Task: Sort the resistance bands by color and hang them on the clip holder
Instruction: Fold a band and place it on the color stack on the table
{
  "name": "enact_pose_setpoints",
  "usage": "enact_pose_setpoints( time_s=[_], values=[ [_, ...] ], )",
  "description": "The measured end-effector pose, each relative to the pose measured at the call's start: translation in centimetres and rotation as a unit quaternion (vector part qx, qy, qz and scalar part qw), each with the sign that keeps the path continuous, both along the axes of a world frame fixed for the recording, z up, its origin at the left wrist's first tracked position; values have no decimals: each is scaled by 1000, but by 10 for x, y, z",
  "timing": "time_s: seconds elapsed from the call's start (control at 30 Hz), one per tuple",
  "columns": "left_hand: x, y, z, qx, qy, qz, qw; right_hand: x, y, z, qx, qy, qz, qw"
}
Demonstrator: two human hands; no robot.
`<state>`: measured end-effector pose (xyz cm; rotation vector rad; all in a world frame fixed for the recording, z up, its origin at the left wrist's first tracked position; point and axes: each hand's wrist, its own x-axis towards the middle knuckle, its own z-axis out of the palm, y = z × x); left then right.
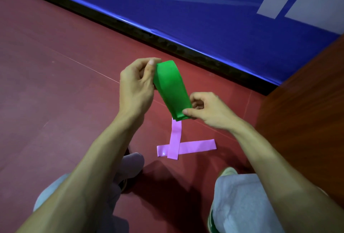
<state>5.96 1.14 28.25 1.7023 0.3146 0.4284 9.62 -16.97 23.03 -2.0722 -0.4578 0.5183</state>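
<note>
Hands [136,87] [206,110] at green band [172,87] ends

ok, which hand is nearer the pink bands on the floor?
Right. The right hand pinches the lower end of the green band just above the pink bands; the left hand holds its upper end, farther up and left.

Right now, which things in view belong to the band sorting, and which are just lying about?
Job: green band bundle, gripped by left hand and right hand; two pink bands crossed on the floor. Clip holder: unseen.
Bystanders: blue padding, wooden panel.
</note>
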Motion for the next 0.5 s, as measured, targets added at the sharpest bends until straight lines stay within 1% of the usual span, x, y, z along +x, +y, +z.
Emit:
enact_pose_setpoints(
  time_s=[0.1, 0.17, 0.33, 0.5],
  values=[
    [2, 3, -1, -43, 8, 28, 999, 0, 0, 4, 24, 29, -5, 999],
    [2, 4, -1, -46, 5, 31, 998, -1, 0, 6, 42, 48, -6, 998],
    [0, 1, 0, -14, -12, 2, 1000, -1, -1, 8, 40, 46, -5, 998],
    [1, 1, 2, 24, -20, -4, 999, -1, -1, 5, 35, 49, -1, 998]
  ],
)
